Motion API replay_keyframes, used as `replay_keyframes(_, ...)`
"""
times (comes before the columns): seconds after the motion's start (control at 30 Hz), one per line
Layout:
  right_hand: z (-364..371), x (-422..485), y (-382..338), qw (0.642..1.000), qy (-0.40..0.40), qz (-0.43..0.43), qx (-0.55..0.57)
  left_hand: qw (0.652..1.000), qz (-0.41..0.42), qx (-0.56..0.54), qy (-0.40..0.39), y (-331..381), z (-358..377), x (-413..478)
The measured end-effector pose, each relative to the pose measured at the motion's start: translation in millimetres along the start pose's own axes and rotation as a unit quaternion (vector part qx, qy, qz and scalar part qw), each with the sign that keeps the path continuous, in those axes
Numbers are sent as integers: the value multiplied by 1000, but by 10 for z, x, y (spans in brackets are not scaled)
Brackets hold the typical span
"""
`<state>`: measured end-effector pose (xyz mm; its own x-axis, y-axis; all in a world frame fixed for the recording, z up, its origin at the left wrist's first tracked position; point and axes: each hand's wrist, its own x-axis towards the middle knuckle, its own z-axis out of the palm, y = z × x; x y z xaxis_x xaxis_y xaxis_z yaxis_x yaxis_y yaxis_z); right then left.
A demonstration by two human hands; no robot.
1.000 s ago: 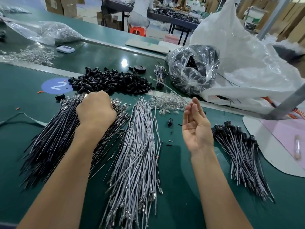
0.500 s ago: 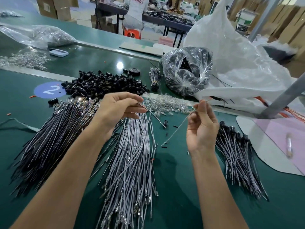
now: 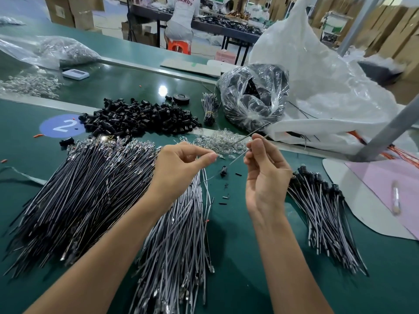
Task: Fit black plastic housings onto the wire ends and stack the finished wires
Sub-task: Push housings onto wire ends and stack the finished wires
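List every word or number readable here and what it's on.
"2": blue round sticker on the green table.
"TRENDY": back of a seated person's white shirt; the line above is cut off.
Too blurred: label on the cardboard box, face of the white device.

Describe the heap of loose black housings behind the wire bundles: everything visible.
The heap of black housings is a low, loose mound of many small, glossy, tube-like plastic pieces lying every which way on the green table. It sits beyond the dark wire bundle, whose metal tips reach its near edge; the blue "2" sticker lies at its left. The left hand and right hand, pinching thin wires, do not touch it.
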<state>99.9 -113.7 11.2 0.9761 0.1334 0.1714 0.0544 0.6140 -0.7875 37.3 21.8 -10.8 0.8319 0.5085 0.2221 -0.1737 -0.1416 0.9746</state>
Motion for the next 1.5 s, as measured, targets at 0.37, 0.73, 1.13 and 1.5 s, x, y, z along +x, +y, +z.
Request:
replay_keyframes(0.37, -69, 30, -42, 994, 105, 42, 14, 997, 2, -18, -72, -30, 70, -33)
replay_keyframes(0.73, -99, 40, -65, 992, 91, 59, 58, 998, 34, 48, -36, -57, 101, -61)
replay_keyframes(1.13, -95, 50, -66, 994, 90, 44, 46, 995, 39, 17, -86, -31, 116, -88)
replay_keyframes(1.5, -83, 57, -47, 995, 95, -9, 42, 976, -77, -99, -179, -69, 87, -53)
